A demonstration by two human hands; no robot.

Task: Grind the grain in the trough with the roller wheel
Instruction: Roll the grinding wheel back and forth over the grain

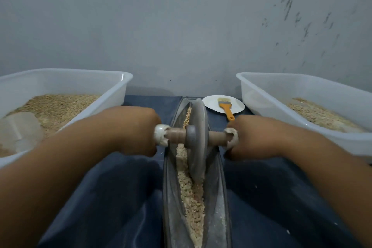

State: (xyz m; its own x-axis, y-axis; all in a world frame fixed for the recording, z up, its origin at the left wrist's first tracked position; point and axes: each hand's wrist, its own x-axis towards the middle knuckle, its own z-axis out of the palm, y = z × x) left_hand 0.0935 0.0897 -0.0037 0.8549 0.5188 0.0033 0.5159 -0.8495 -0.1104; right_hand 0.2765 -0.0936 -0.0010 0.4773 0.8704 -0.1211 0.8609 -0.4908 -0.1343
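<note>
One head-worn camera gives the only view, wide-angle, looking forward and down from just above and behind the person's forearms. It sits close over the tabletop (271,197), facing a bare wall (181,26) beyond it. The trough (218,197) runs straight away from the lens at the frame's centre, with a bin cut off at either edge.

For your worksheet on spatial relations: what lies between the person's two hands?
In the head view, the roller wheel stands in the trough on its wooden axle between the left hand and right hand.
</note>
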